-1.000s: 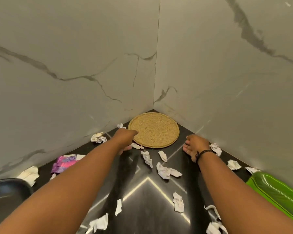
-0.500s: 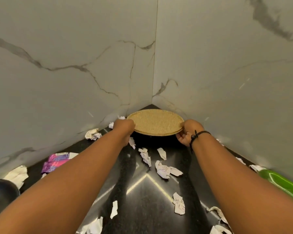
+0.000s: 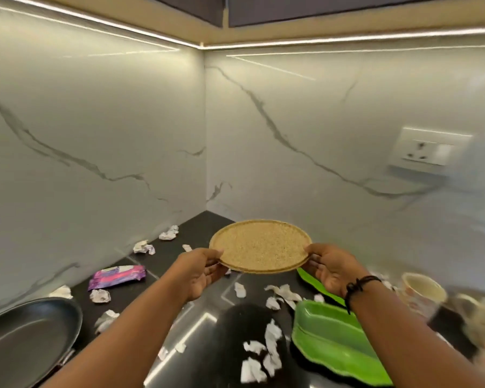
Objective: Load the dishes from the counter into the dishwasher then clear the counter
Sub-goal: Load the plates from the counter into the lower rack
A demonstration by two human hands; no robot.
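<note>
Nearest us, crumpled paper scraps (image 3: pixel 272 340) litter the black tabletop (image 3: pixel 196 326). Above it our left hand (image 3: pixel 199 273) and right hand (image 3: pixel 331 270) each pinch a rim of the round speckled plate (image 3: pixel 259 245) — lifted clear, roughly level. We judge this the carry step — next, probably a turn toward the dishwasher, which is out of view.

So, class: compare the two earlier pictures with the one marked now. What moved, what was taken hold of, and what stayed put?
The round tan plate lay flat in the counter corner. Both hands closed on its opposite edges, left hand and right hand, and lifted it up and toward the person; it is now held level above the black counter. The paper scraps, purple wrapper and green dish stayed on the counter.
</note>
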